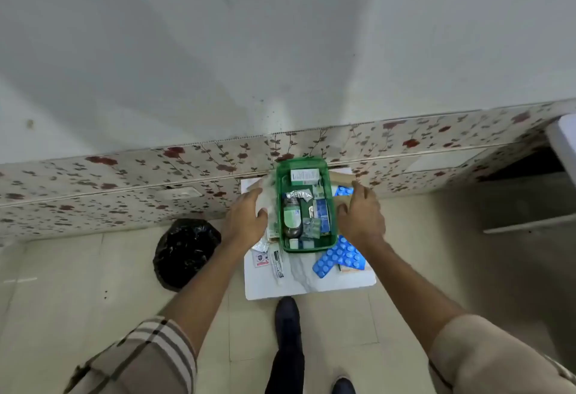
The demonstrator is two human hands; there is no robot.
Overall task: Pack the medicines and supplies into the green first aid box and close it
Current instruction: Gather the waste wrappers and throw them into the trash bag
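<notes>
The green first aid box (333, 239) stands open on a small white table (311, 284), with a bottle, cartons and foil strips inside. My left hand (246, 219) rests against the box's left side, touching a whitish translucent piece (265, 192) that may be the lid. My right hand (361, 216) lies flat with fingers apart at the box's right side, over blue pill blister strips (338, 256). Another blue strip (343, 190) shows above that hand. A white tube (276, 264), a small sachet (261, 259) and a foil strip (260, 245) lie at the front left.
A black plastic bag (184, 252) sits on the tiled floor left of the table. The flower-patterned wall base (124, 181) runs right behind the table. My dark shoe (287, 309) stands at the table's front edge. A white furniture edge (561, 144) shows at far right.
</notes>
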